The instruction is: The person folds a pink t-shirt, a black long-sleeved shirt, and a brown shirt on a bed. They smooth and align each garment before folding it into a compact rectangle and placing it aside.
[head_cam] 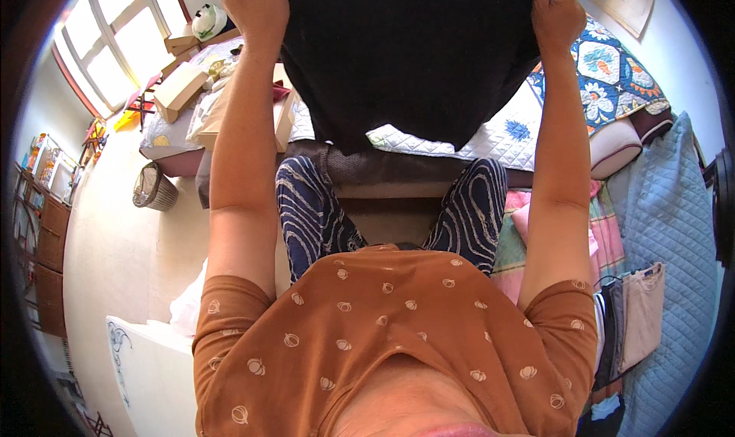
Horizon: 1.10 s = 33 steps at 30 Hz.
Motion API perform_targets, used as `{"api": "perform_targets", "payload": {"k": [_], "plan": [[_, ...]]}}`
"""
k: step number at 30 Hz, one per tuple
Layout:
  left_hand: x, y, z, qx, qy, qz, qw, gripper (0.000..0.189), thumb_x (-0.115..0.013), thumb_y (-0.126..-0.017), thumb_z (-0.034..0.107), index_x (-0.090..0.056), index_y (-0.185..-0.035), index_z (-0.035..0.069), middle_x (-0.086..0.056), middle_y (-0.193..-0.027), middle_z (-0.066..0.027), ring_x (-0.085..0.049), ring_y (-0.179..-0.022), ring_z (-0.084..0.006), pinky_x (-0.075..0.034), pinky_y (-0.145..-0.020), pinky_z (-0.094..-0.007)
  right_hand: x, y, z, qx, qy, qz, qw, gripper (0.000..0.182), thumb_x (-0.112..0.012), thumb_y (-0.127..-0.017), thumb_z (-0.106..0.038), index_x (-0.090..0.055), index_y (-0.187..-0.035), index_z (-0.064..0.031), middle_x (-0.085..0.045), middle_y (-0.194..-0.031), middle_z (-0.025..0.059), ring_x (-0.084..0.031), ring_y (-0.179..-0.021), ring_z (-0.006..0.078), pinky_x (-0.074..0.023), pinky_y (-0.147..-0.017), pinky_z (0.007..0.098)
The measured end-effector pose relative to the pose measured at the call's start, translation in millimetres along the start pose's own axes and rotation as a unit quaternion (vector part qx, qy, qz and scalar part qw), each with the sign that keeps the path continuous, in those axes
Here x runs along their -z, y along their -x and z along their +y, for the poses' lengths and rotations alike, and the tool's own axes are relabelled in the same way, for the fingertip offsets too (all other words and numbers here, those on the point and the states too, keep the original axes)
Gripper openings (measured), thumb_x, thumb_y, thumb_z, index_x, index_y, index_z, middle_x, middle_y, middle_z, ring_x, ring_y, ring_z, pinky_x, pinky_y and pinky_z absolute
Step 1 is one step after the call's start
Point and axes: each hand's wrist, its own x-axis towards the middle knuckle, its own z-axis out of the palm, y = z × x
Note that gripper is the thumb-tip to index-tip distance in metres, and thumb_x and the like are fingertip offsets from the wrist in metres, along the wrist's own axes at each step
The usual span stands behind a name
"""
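Observation:
A black cloth garment (407, 52) hangs spread between my two raised hands at the top of the view. My left hand (257, 6) is closed on its edge at one side, and my right hand (557, 12) grips it at the other. The garment's upper part is cut off by the picture's rim. Its lower edge hangs unevenly in front of a bed with a white quilted cover (505, 141), above my knees in dark patterned trousers (310, 213).
Open cardboard boxes (181, 89) lie on the bed at the left, with a wicker waste basket (155, 187) on the floor below. A floral quilt (608, 75) lies at the right, near a blue quilted cover (666, 207) and folded clothes (640, 316). A white panel (152, 368) stands lower left.

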Motion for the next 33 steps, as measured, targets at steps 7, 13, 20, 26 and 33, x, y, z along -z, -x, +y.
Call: {"api": "perform_targets", "payload": {"k": [7, 13, 20, 26, 33], "plan": [[7.2, -25.1, 20.3, -0.08, -0.099, 0.047, 0.991, 0.013, -0.05, -0.091, 0.009, -0.059, -0.096, 0.001, -0.059, -0.075, -0.0209, -0.062, -0.073, -0.0373, -0.046, -0.068, -0.0448, 17.2, -24.5, -4.9, -0.018, 0.005, -0.007, 1.0, 0.01, -0.065, -0.084, -0.016, -0.062, -0.089, -0.0074, -0.063, -0.076, 0.0178, -0.063, -0.074, 0.0403, -0.0483, -0.065, 0.0467], [3.8, 15.2, -28.2, -0.099, -0.228, -0.012, 0.969, 0.014, -0.057, -0.093, 0.015, -0.067, -0.1, 0.008, -0.07, -0.082, -0.0111, -0.068, -0.074, -0.0217, -0.052, -0.068, -0.0321, 11.5, 37.6, 21.0, -0.01, 0.071, -0.101, 0.992, 0.016, -0.067, -0.087, -0.027, -0.065, -0.098, -0.0143, -0.071, -0.083, 0.0079, -0.069, -0.071, 0.0288, -0.0515, -0.062, 0.0387], [9.7, 67.7, -39.6, -0.137, -0.197, -0.025, 0.97, 0.015, -0.057, -0.093, 0.012, -0.066, -0.103, 0.004, -0.069, -0.087, -0.0126, -0.068, -0.08, -0.0261, -0.052, -0.07, -0.0344, 5.2, 96.3, 31.0, 0.024, 0.026, -0.1, 0.994, 0.014, -0.071, -0.084, -0.021, -0.067, -0.096, -0.0141, -0.069, -0.079, 0.0082, -0.068, -0.066, 0.0273, -0.0505, -0.059, 0.035], [-53.1, 61.5, -97.4, -0.144, -0.253, -0.057, 0.955, 0.015, -0.058, -0.091, 0.014, -0.066, -0.102, 0.009, -0.07, -0.087, -0.0119, -0.069, -0.074, -0.0286, -0.052, -0.067, -0.0371, -70.6, 101.5, 77.1, 0.043, 0.046, -0.129, 0.99, 0.01, -0.068, -0.089, -0.026, -0.068, -0.093, -0.0169, -0.068, -0.074, 0.0077, -0.067, -0.061, 0.0273, -0.0481, -0.053, 0.0345], [-194.8, 132.5, -302.4, -0.029, -0.339, -0.239, 0.909, 0.019, -0.054, -0.093, 0.024, -0.064, -0.1, 0.01, -0.069, -0.087, -0.0201, -0.067, -0.083, -0.0418, -0.051, -0.071, -0.0514, -254.2, 197.8, 133.3, -0.061, 0.005, -0.368, 0.928, 0.018, -0.07, -0.08, -0.022, -0.068, -0.087, -0.0063, -0.069, -0.089, 0.0156, -0.066, -0.084, 0.038, -0.0526, -0.073, 0.0433]]}}
